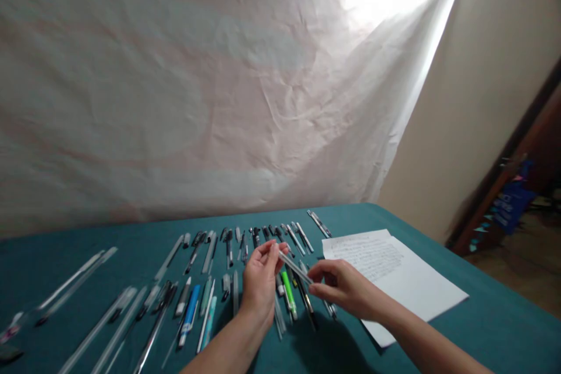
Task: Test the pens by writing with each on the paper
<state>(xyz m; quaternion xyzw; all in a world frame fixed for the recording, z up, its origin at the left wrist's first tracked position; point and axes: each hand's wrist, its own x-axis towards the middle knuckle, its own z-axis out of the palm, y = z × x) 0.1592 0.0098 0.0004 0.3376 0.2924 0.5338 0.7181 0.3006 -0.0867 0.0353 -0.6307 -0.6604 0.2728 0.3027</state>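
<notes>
A thin, clear pen barrel (294, 266) slants down to the right between my two hands, above the table. My left hand (259, 280) pinches its upper end between thumb and fingers. At the lower end, my right hand (344, 287) is closed on it with thumb and forefinger. The tip inside my left fingers is hidden. Below the hands lie a bright green highlighter (289, 295) and a black pen (307, 299). A blue marker (189, 315) and a teal patterned pen (210, 322) rest left of my left forearm.
Rows of pens, caps and clear barrels (105, 327) cover the green tablecloth (44, 274). Sheets of paper (416, 274), one with handwriting, lie at the right. A pale sheet (175, 82) hangs behind the table. A blue bag-like item (515, 204) is by the door.
</notes>
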